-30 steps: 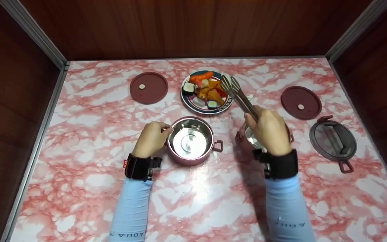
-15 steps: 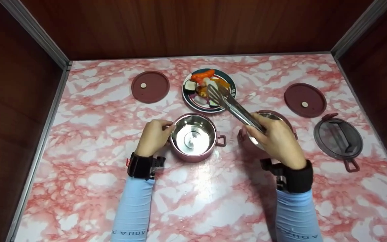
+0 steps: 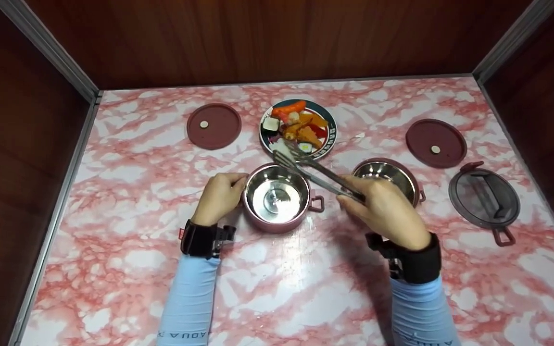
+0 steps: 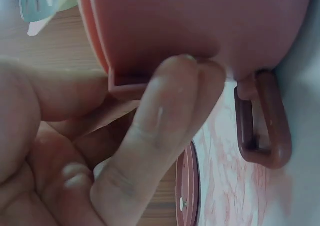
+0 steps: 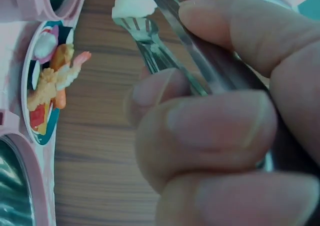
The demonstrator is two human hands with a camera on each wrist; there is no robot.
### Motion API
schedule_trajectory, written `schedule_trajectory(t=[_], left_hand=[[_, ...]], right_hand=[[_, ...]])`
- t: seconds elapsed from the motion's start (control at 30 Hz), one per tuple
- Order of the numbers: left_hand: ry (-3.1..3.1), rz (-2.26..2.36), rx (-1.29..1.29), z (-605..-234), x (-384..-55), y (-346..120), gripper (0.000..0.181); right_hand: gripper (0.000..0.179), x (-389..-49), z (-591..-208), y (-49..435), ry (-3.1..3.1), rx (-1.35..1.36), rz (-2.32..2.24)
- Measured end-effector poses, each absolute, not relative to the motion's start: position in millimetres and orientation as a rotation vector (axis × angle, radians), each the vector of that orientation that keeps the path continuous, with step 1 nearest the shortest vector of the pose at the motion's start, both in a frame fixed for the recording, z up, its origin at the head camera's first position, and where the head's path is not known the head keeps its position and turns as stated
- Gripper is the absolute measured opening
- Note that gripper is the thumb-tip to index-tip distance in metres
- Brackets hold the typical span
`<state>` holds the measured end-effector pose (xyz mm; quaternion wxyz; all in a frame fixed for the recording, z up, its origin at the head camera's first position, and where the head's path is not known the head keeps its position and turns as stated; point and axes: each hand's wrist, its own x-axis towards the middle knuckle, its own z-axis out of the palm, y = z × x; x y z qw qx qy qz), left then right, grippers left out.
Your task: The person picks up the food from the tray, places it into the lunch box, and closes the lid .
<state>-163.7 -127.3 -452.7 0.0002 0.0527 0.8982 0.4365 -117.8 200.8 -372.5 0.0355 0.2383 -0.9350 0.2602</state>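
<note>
My left hand [image 3: 221, 194] pinches the side handle [image 4: 127, 89] of a pink pot [image 3: 277, 226] with a bare steel inside, standing upright on the table. In my right hand [image 3: 383, 209] is a pair of metal tongs [image 3: 325, 175], held slanting up to the left. Between the tong tips sits a white food lump [image 5: 134, 4], just over the far side of that pot in the head view. Behind the tongs is a round plate [image 3: 330, 117] of mixed toy-like food, with shrimp and sushi pieces. My right hand partly covers a second pink pot [image 3: 392, 168].
Two maroon round lids lie flat, one back left [image 3: 214, 134] and one back right [image 3: 438, 137]. A dark see-through lid [image 3: 484, 197] with a handle lies at the right. Wood-grain walls [image 3: 277, 43] enclose the back and sides of the marbled table.
The tongs have dipped to the plate, picked up a white piece, and come left and nearer with it, toward the left pot. My left hand stays at that pot's handle.
</note>
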Motion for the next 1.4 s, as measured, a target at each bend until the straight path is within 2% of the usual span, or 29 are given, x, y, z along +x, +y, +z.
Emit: schedule_trajectory(t=[0.37,0.57,1.0,1.23,1.4], left_hand=[[2.769,1.370,0.131,-451,-163,-127,0.027],[2.772,1.367,0.149,-451,-164,-126,0.026],[2.771,1.371,0.140,-454,-165,-126,0.027],[2.780,1.346,0.151,-452,-164,-127,0.026],[2.790,1.351,0.167,-453,-163,-126,0.025]], right_hand=[[0.019,-115,-388,175,-2.905,0.897,0.562],[0.016,-113,-391,166,-3.019,0.893,0.491],[0.033,-110,-384,165,-3.143,0.865,0.385],[0.027,-105,-377,173,-3.034,0.866,0.437],[0.036,-103,-375,178,-3.001,0.812,0.433]])
